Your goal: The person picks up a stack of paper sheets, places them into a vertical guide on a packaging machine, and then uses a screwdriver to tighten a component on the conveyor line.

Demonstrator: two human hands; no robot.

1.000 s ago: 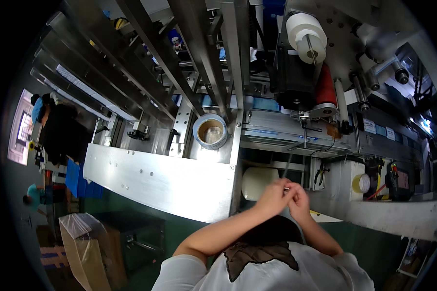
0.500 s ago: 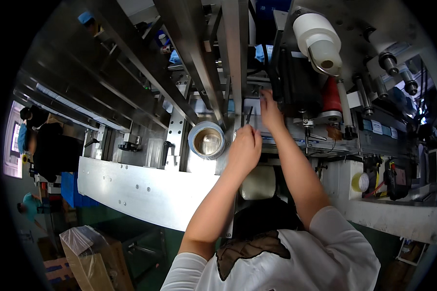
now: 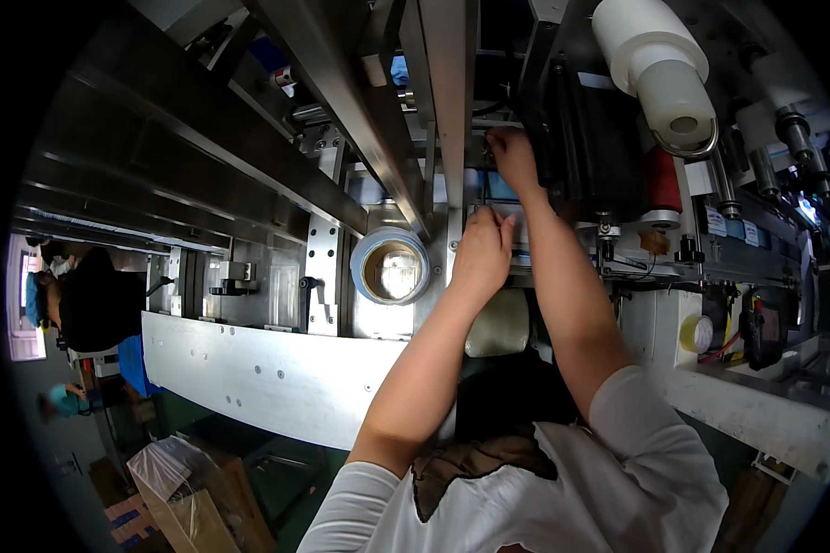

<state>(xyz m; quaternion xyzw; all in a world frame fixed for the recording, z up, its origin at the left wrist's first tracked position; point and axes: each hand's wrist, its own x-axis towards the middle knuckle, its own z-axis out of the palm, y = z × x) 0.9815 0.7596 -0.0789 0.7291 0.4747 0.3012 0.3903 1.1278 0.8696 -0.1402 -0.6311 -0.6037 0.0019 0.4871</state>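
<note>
My left hand (image 3: pixel 482 251) is closed, its knuckles up, over the machine bed just right of the upright metal post. A thin dark rod (image 3: pixel 485 180) sticks up from its fingers toward the far side; its kind is too small to tell. Farther away, my right hand (image 3: pixel 515 158) has its fingers curled together close to the rod's far end, beside a black machine block (image 3: pixel 595 138). What those fingers hold, if anything, cannot be made out. A tape roll (image 3: pixel 364 267) with a blue outer layer and brown core lies on the metal bed left of my left hand.
Slanting metal bars (image 3: pixel 341 101) rise over the left side. A white roller (image 3: pixel 650 46) and a red spool (image 3: pixel 662 180) stand at the right. A pale roller (image 3: pixel 498 323) sits below my hands. A metal panel (image 3: pixel 249 364) edges the near side, with a cardboard box (image 3: pixel 198 498) beyond it.
My right hand has moved farther away and its fingers have curled in. My left hand has shifted slightly right and away with the thin dark rod. The view has moved a little closer.
</note>
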